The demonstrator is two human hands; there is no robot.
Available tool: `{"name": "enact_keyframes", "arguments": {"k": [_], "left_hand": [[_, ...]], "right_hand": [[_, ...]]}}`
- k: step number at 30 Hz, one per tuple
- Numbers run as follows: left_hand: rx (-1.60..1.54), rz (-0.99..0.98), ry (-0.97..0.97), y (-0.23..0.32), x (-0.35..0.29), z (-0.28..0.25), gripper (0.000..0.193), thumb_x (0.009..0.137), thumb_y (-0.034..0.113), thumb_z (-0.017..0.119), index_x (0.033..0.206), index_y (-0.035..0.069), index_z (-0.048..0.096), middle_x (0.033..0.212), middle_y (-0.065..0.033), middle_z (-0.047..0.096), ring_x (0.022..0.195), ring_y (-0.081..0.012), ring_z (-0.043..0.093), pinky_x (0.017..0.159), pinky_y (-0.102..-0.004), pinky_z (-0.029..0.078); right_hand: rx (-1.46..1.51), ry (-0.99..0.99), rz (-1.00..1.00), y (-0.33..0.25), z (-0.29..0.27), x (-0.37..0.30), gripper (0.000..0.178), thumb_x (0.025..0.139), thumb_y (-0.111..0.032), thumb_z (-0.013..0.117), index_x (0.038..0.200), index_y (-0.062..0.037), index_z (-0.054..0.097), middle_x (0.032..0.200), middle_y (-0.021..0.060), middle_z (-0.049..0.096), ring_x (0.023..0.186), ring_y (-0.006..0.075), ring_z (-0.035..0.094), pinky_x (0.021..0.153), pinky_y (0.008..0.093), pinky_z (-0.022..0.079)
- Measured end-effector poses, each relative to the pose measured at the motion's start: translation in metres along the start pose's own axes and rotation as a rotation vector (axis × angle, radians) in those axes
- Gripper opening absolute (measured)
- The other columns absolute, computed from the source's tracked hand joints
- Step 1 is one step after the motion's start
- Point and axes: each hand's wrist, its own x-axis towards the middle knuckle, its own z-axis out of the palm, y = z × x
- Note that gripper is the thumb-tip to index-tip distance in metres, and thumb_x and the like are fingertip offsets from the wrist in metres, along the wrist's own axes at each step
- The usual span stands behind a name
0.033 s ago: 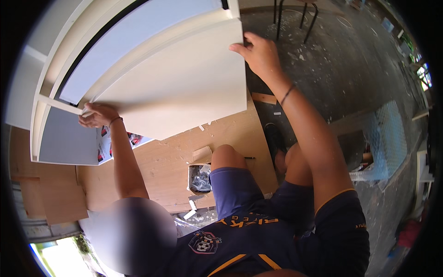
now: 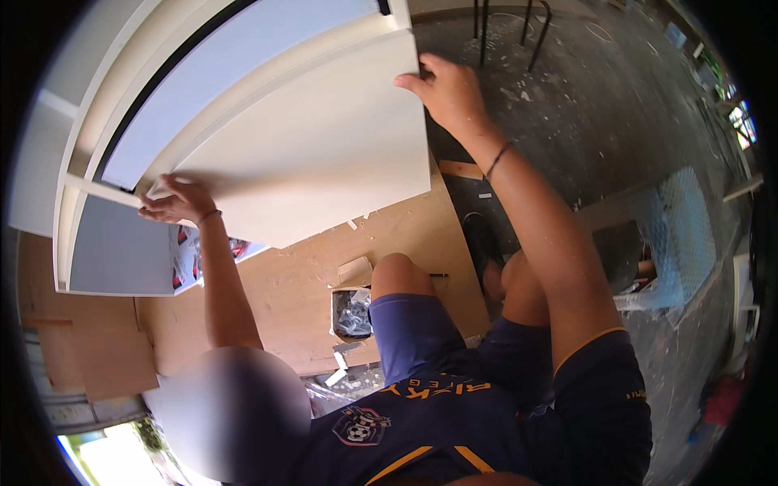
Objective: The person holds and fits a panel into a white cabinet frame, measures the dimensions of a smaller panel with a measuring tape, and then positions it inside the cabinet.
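Observation:
A large white panel (image 2: 324,154) lies at a slant across the front of a white cabinet frame (image 2: 69,231). At its far right edge is my right hand (image 2: 454,93), thumb on the face and the other fingers over the edge, partly hidden. My left hand (image 2: 182,201) is at the panel's left corner, close to a white crossbar (image 2: 101,188). Its thumb side rests on the face and its fingers curl at the edge; their tips are hard to see. Behind the panel shows a pale blue-white board (image 2: 219,77) with a black border.
Brown cardboard (image 2: 275,279) covers the floor before me, with a small box (image 2: 352,314) of plastic bags by my knee. Foam scraps (image 2: 336,377) lie close by. At the right are bubble wrap (image 2: 685,235) and a wood piece (image 2: 460,169). Stool legs (image 2: 531,36) stand at the back.
The panel and my right hand have shifted slightly left. The fingers of my left hand are more spread, its thumb side higher on the panel.

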Motion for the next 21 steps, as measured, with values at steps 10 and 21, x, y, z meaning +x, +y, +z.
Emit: {"name": "enact_keyframes", "arguments": {"k": [10, 21], "left_hand": [[0.079, 0.982, -0.139, 0.136, -0.077, 0.015, 0.070, 0.054, 0.080, 0.061, 0.089, 0.020, 0.065, 0.089, 0.0043, 0.057, 0.088, -0.0166, 0.051, 0.079, -0.0375, 0.029], [0.128, 0.994, -0.141, 0.138, -0.076, 0.020, 0.075, 0.050, 0.081, 0.059, 0.088, 0.016, 0.063, 0.082, 0.0017, 0.057, 0.080, -0.0184, 0.050, 0.078, -0.0349, 0.030]], "right_hand": [[0.085, 0.091, 0.019, 0.004, 0.002, -0.011, 0.042, 0.073, -0.038, 0.072, 0.093, -0.0022, 0.063, 0.064, 0.0113, 0.062, 0.055, 0.0233, 0.060, 0.054, 0.0322, 0.048], [0.336, -0.209, 0.316, 0.120, 0.052, -0.079, 0.038, 0.075, -0.035, 0.071, 0.094, -0.0029, 0.064, 0.078, 0.0138, 0.066, 0.073, 0.0237, 0.065, 0.064, 0.0311, 0.049]]}}
